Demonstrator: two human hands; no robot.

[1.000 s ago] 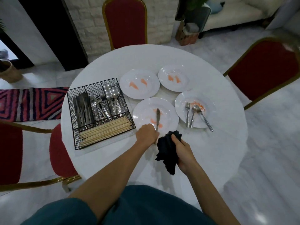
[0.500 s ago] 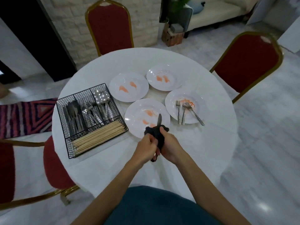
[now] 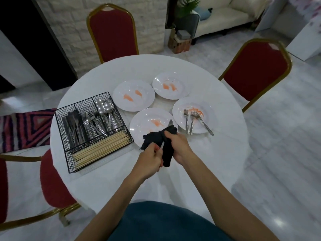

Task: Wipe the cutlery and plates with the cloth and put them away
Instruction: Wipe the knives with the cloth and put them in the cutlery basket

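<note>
My left hand [image 3: 150, 161] grips the handle of a knife [image 3: 162, 146]; its tip pokes out beyond the cloth over the near plate [image 3: 139, 129]. My right hand [image 3: 178, 145] holds the black cloth [image 3: 156, 138] wrapped round the knife blade. Several white plates with orange smears lie on the round white table [image 3: 217, 153]: the near one, one at the right [image 3: 206, 108] with three forks [image 3: 192, 121] on it, and two farther back [image 3: 133, 95], [image 3: 171, 85]. A black wire cutlery basket [image 3: 60, 119] at the left holds knives, forks, spoons and chopsticks.
Red chairs with gold frames stand round the table: one at the back [image 3: 112, 32], one at the right [image 3: 257, 70], one at the near left [image 3: 52, 180]. A patterned rug [image 3: 22, 129] lies on the floor at the left. A sofa [image 3: 225, 14] stands far back.
My left hand lifted the knife off the near plate. My right hand brought the cloth up and wrapped it round the blade, and the cloth has slid farther along it.
</note>
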